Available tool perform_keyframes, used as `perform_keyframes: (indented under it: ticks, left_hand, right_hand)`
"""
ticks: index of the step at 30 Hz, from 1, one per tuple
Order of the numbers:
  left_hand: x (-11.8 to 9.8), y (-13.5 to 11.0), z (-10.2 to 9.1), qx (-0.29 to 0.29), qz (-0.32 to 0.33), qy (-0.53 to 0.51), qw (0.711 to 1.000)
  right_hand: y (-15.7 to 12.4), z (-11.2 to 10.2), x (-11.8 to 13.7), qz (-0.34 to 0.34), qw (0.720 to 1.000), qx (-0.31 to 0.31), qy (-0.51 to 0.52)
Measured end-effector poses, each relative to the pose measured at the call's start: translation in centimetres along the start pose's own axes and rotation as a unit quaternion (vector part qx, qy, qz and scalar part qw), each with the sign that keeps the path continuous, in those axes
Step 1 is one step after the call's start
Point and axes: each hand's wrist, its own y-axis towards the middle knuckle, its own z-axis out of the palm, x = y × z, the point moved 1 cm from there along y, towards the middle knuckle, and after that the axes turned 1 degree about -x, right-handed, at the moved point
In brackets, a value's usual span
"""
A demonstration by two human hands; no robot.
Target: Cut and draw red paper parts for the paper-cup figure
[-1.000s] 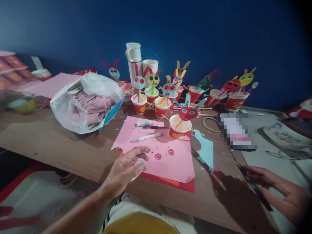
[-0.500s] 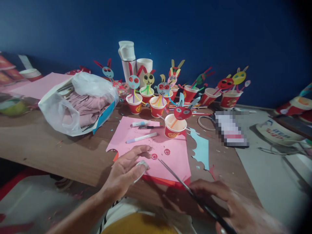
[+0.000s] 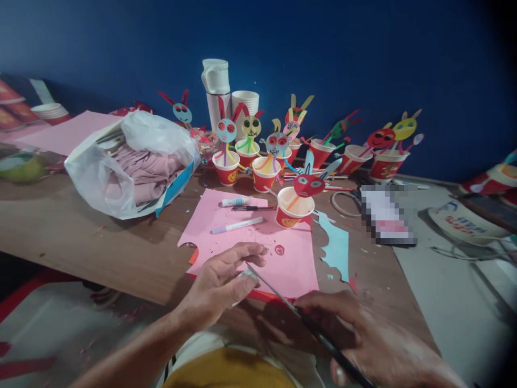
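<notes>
My left hand (image 3: 220, 280) hovers over the near edge of a pink paper sheet (image 3: 250, 242), its fingers pinched on a small pale piece I cannot make out. My right hand (image 3: 363, 339) is closed round the dark handles of a pair of scissors (image 3: 278, 299). The thin blades point up and left, and their tip meets the piece in my left fingers. A small red cut-out circle (image 3: 279, 249) lies on the pink sheet just beyond my left hand. A red sheet (image 3: 266, 295) shows under the pink one.
A red paper cup with a red bunny face (image 3: 297, 205) stands on the pink sheet's far corner, beside pens (image 3: 237, 224). Several more bunny cups (image 3: 262, 161) line the back. A white plastic bag (image 3: 129, 167) lies left, a light blue paper scrap (image 3: 337, 248) right.
My right hand has come in from the far right with the scissors and brought the blade tip up to the piece in my left fingers. My left hand has barely moved.
</notes>
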Motion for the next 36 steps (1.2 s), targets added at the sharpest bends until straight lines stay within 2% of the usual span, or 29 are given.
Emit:
perform_keyframes:
  ticks: [6, 12, 16, 27, 32, 34, 36]
  left_hand:
    - [0.0, 0.1, 0.2, 0.024, -0.012, -0.007, 1.000]
    - [0.0, 0.3, 0.5, 0.032, -0.010, -0.022, 0.999]
    - [0.0, 0.4, 0.5, 0.034, -0.032, -0.043, 0.998]
    - [0.2, 0.2, 0.4, 0.029, -0.032, -0.033, 0.999]
    - [0.4, 0.1, 0.4, 0.030, -0.031, -0.024, 0.999]
    - [0.5, 0.1, 0.4, 0.035, -0.029, -0.010, 0.999]
    - [0.5, 0.1, 0.2, 0.040, -0.023, 0.006, 0.999]
  right_hand:
    - [0.3, 0.0, -0.2, -0.006, 1.000, 0.010, 0.013]
    - [0.7, 0.3, -0.6, -0.006, 0.987, 0.053, 0.150]
    - [0.7, 0.5, -0.7, 0.003, 0.974, 0.069, 0.214]
    - [0.6, 1.6, -0.9, 0.030, 0.968, 0.032, 0.245]
    - [0.6, 2.1, -0.9, 0.022, 0.962, 0.011, 0.271]
    - [0.6, 2.1, -1.0, 0.033, 0.965, 0.013, 0.259]
    - [0.3, 1.6, -1.2, 0.048, 0.978, 0.011, 0.204]
